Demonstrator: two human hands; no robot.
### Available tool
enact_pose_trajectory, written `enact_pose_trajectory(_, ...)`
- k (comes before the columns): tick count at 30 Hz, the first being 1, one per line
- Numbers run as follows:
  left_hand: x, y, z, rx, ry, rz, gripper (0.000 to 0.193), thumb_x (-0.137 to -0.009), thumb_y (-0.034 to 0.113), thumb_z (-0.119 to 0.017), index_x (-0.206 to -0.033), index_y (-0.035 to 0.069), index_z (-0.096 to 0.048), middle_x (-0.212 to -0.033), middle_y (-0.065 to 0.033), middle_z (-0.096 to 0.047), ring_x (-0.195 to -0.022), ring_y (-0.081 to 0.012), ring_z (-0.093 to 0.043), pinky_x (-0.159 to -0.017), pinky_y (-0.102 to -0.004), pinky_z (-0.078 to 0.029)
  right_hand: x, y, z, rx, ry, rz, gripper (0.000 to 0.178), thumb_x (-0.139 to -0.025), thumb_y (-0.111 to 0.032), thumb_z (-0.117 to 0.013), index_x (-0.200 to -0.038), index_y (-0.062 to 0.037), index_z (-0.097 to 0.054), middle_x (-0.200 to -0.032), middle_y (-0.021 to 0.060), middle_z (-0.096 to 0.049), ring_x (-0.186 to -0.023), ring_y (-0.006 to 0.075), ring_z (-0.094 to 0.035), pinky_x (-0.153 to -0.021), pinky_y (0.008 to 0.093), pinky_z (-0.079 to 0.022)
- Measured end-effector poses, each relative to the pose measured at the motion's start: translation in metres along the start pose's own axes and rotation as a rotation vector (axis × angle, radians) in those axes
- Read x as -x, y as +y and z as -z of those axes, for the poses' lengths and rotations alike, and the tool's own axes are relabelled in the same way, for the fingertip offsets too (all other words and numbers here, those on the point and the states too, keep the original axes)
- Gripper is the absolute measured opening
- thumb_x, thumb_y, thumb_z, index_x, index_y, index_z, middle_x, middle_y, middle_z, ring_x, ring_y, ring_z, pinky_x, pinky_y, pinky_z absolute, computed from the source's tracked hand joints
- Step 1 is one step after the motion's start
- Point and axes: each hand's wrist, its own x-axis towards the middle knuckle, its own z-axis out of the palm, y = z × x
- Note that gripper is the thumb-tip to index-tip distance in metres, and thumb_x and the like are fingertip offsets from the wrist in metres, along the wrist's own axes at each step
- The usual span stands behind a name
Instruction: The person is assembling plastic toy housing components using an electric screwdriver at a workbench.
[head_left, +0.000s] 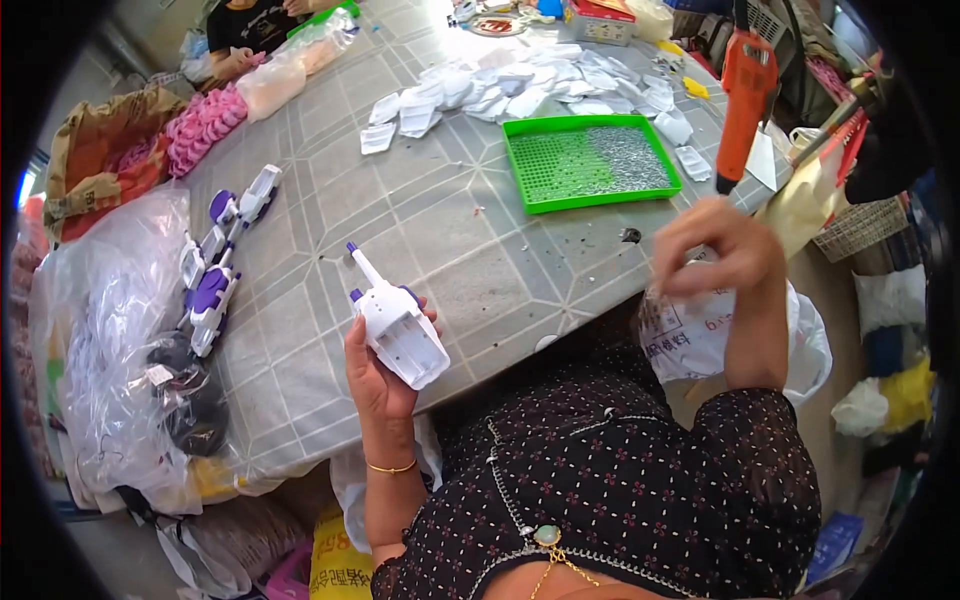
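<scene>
My left hand is closed around a white toy walkie-talkie with a purple-tipped antenna. Its open battery compartment faces up, and it is held just over the near side of the table. My right hand is raised by the table's right edge, its fingers curled toward the thumb. Motion blurs the fingertips, so anything pinched in them cannot be made out. An orange electric screwdriver hangs bit down just above that hand. Beyond, a green tray holds many small silver screws.
White plastic covers lie heaped behind the tray. Several white and purple toy walkie-talkies lie at the left beside clear plastic bags. Another person's hand is at the far left, near pink items. A white bag hangs below my right hand.
</scene>
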Motion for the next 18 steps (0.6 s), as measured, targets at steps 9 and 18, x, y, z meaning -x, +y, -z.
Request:
enact_pose_trajectory(9, -0.029, -0.024, 0.015, 0.187, -0.125, 0.088, 0.068, -0.106, 0.052, -0.049, -0.144, -0.004, -0.05, -0.135, -0.0297, -0.06, -0.117, -0.0448, -0.064, -0.1, -0.0579, -0.054, 0.023, 0.121, 0.147, -0.653, 1.004, 0.195, 0.016, -0.105, -0.022, -0.06, -0.098, -0.0077, -0.062, -0.064, -0.0081, -0.042, -0.046, 0.0029, -0.036, -0.042, 0.0212, -0.027)
enact_pose_trajectory(18, -0.041, -0.027, 0.017, 0.205, -0.162, 0.07, 0.074, -0.103, 0.063, -0.045, -0.146, 0.003, -0.051, -0.13, -0.0245, -0.063, -0.106, -0.0389, -0.069, -0.087, -0.05, -0.062, -0.237, 0.25, 0.157, 1.102, 0.762, -0.65, 0.065, -0.091, -0.06, -0.06, -0.121, -0.0043, -0.072, -0.11, 0.0186, -0.076, -0.102, 0.0367, -0.072, -0.091, 0.0478, -0.054)
